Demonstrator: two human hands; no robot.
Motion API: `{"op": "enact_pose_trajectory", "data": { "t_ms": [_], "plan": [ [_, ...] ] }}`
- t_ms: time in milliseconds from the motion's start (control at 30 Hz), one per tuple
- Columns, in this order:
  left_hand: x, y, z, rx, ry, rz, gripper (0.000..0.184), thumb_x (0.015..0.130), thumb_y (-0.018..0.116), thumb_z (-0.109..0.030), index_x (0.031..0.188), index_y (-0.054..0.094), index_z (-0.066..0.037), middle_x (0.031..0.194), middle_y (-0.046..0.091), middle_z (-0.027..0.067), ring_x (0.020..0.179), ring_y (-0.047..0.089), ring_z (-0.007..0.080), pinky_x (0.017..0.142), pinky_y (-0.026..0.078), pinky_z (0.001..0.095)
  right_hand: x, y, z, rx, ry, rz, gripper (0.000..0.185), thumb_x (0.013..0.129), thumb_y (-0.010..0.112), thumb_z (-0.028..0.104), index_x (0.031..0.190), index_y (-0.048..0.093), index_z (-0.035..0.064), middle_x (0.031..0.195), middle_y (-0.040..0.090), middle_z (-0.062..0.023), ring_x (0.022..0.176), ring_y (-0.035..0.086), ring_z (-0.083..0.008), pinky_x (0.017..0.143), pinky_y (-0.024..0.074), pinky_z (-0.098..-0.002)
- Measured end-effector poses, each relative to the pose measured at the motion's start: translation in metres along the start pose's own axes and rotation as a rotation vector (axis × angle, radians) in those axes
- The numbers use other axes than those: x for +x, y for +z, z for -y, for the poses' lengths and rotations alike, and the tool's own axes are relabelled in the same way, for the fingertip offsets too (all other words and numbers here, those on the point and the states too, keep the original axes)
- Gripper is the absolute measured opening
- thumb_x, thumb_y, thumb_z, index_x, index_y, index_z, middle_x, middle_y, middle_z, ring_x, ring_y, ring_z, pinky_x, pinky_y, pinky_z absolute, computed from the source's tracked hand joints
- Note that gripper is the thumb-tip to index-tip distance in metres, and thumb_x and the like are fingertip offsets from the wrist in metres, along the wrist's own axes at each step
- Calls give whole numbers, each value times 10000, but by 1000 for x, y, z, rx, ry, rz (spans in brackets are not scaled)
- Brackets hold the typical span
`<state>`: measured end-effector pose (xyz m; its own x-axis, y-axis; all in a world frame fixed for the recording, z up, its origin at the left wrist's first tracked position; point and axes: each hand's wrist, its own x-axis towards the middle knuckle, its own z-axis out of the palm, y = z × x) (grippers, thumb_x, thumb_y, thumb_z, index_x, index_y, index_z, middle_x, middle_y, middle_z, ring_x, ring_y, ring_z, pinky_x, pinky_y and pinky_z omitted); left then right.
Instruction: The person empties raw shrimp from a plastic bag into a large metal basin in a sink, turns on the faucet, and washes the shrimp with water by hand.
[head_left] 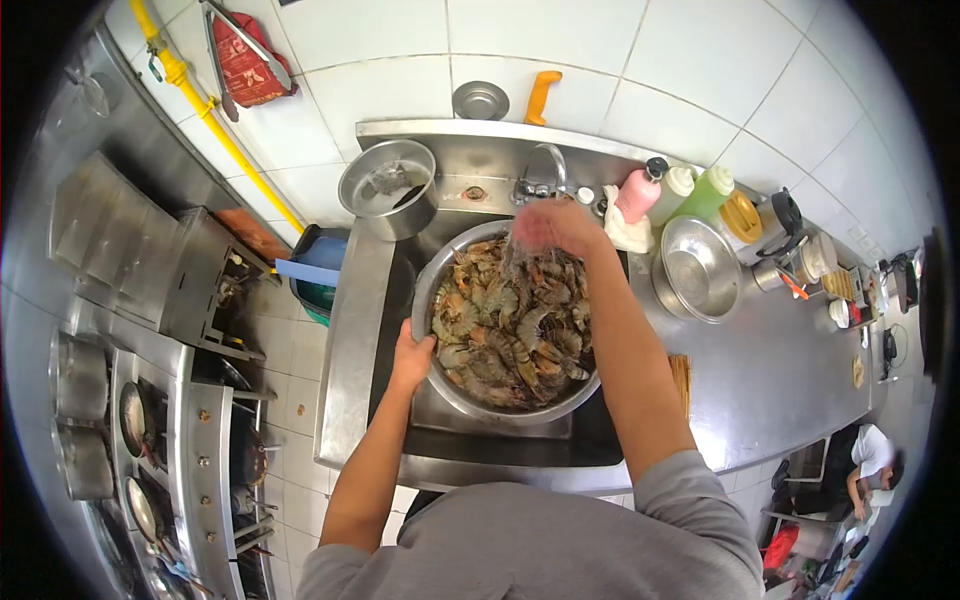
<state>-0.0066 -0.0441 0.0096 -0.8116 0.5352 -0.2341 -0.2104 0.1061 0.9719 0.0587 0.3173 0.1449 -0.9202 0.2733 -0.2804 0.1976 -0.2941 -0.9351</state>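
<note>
Left hand (412, 357): closed on the rim of the metal bowl (421, 300), at its left side, thumb at the edge. Right hand (555, 228): below the tap (551, 165), over the far part of the bowl; motion blur, so finger spread and any grasp cannot be told. Shrimp (510, 330): heaped within the bowl, which is over the sink (435, 445). Pot (430, 210) beyond the bowl, to the left; pink bottle (636, 195) and second bowl (697, 270) to the right, the latter on the tabletop (780, 370).

Risks (judged): one-sided hold on probably wet metal may let the bowl slip or tip, spilling shrimp into the sink. Overfilling could float pieces over the rim. Sharp shell points could prick the fingers.
</note>
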Motion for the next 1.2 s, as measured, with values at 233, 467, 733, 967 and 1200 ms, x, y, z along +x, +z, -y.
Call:
{"op": "enact_pose_trajectory", "data": {
  "t_ms": [233,467,733,967,1200],
  "plan": [
    [-1,1,-4,-72,-20,46,401,872,564,-14,1269,509,-16,1100,644,109,976,609,199,889,483,336,-4,-12,4,-66,-6,76,280,987,563,186,1119,647,-46,1020,717,-164,937,711,-265,839,582,-365],
    [-1,1,-2,-54,-28,35,397,876,557,-8,1269,503,-11,1112,639,117,995,608,200,898,481,338,-23,-12,11,32,18,165,359,1026,526,232,1232,598,-53,1157,685,-184,1047,673,-291,948,539,-395],
    [-5,4,-12,-69,-30,46,380,893,550,-1,1268,493,-4,1152,628,129,1033,602,213,924,475,347,-98,-64,-57,-150,-173,-654,377,1024,534,323,1277,617,55,1154,681,-62,1012,626,-143,863,485,-302],
    [-6,5,-11,-131,-70,62,406,901,551,1,1299,476,-30,1153,628,119,1037,602,212,934,471,350,-210,-33,-198,-191,-197,-1031,310,1039,519,259,1242,626,50,983,644,7,876,563,-75,750,455,-231],
    [-3,4,-8,-86,-30,71,415,904,537,5,1312,475,-36,1182,611,118,1052,588,210,937,473,356,-195,10,-217,-63,-238,-1054,268,1033,508,219,1055,616,-25,919,607,-84,859,538,-162,795,436,-315]
  ]
}}
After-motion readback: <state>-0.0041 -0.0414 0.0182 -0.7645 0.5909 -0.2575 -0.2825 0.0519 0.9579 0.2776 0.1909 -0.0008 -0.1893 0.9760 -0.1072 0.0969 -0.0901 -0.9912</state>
